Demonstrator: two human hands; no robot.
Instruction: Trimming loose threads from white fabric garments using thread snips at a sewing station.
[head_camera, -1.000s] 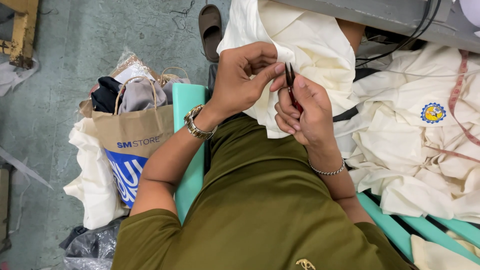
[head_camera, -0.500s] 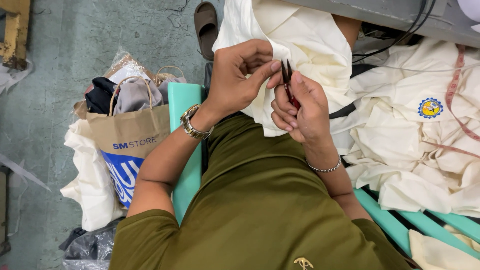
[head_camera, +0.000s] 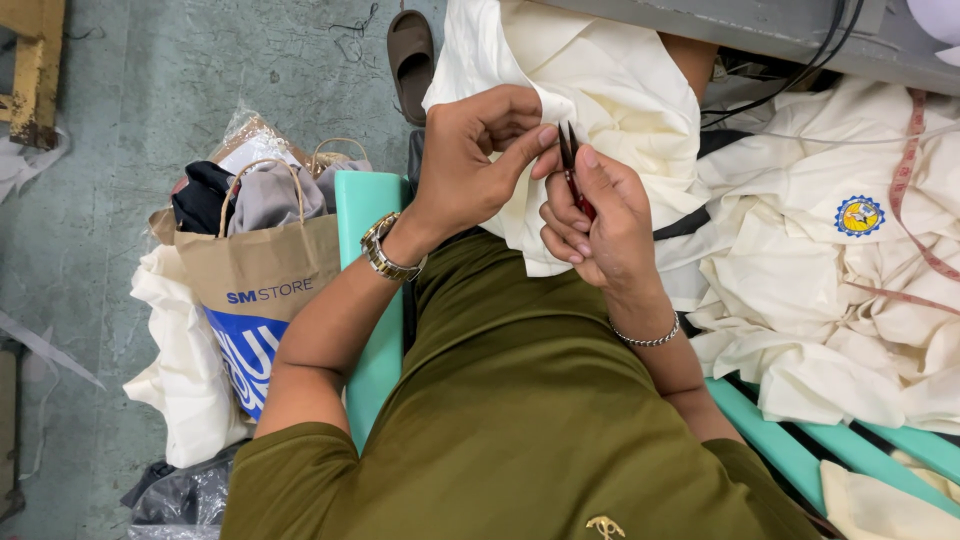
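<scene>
Between hands (head_camera: 480, 165): creased cream cloth (head_camera: 610, 90), slim snips (head_camera: 570, 165).

Left hand (head_camera: 478, 160) thumb now nearer snips (head_camera: 572, 165)

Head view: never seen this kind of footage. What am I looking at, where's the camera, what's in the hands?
There is no machine here: a person works with two bare hands, and the one camera sits on their head, looking down past an olive shirt. The left hand, with a wristwatch, pinches a fold of a cream garment draped over the lap. The right hand, with a thin bracelet, holds small red-handled thread snips, their blades pointing up at the fold. To the right lies a pile of cream garments, one with a round blue and yellow badge, and a measuring tape. On the floor to the left stand a paper bag of clothes and a sandal.
</scene>
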